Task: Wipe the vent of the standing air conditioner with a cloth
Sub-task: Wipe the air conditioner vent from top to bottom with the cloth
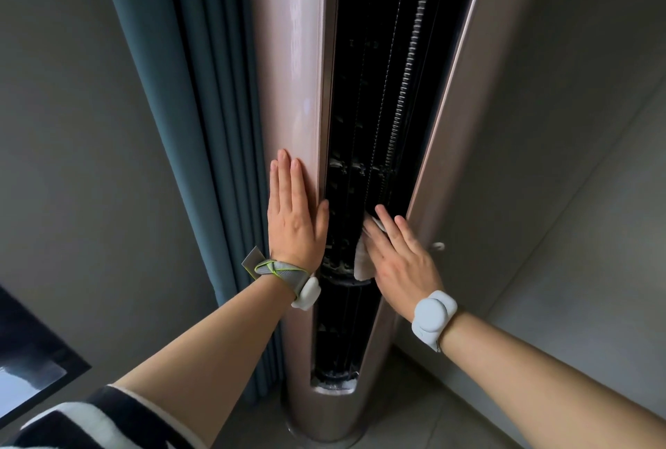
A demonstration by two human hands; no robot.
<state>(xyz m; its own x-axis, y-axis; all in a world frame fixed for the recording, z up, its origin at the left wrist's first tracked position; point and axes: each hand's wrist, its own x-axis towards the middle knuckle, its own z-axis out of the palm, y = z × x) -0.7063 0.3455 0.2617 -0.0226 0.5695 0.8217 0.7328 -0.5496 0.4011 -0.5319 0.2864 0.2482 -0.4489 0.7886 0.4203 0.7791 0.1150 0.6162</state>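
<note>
While the left hand (pixel 295 218) lies flat, fingers together, on the unit (pixel 292 88) casing just beside the vent (pixel 364 131), the right hand (pixel 400 257) presses the cloth (pixel 362 254) against the vent's lower section, fingers extended and slightly apart over it. Wiping appears to be in progress. The next stroke likely calls for sliding the cloth along the tall slot under steady pressure, keeping clear of the toothed strip (pixel 403 88). The casing is smooth, glossy and rounded; the vent interior is dark and ribbed; the cloth is white, soft and crumpled.
</note>
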